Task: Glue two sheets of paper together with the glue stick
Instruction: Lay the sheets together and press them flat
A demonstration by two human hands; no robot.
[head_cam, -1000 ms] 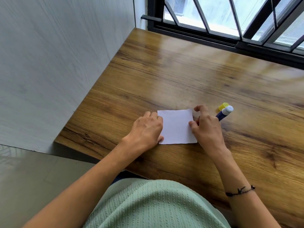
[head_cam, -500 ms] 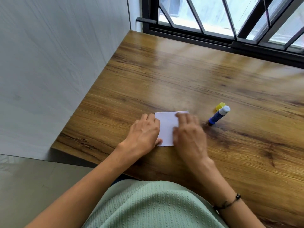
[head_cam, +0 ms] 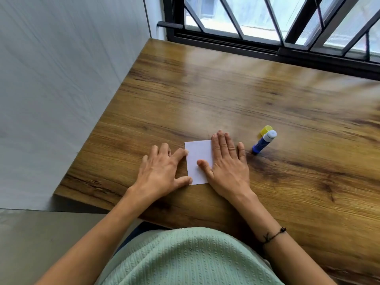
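A small white paper (head_cam: 197, 155) lies flat on the wooden table (head_cam: 246, 95), near its front edge. My right hand (head_cam: 227, 165) presses flat on the paper's right half, fingers straight and together, thumb on the sheet. My left hand (head_cam: 162, 171) rests at the paper's left edge, index finger and thumb touching that edge. Whether one sheet or two lie there, I cannot tell. The blue glue stick (head_cam: 263, 141) lies uncapped to the right of my right hand, white tip pointing away. Its yellow cap (head_cam: 266, 129) sits just behind it.
A grey wall (head_cam: 61, 79) runs along the table's left side. A black-framed window with bars (head_cam: 277, 27) closes the far edge. The table's left front corner (head_cam: 59, 194) drops to a grey floor.
My right hand has spread flat and slid to the right half of the paper, after lying over its middle. My left hand stays at the left edge. The glue stick has not moved.
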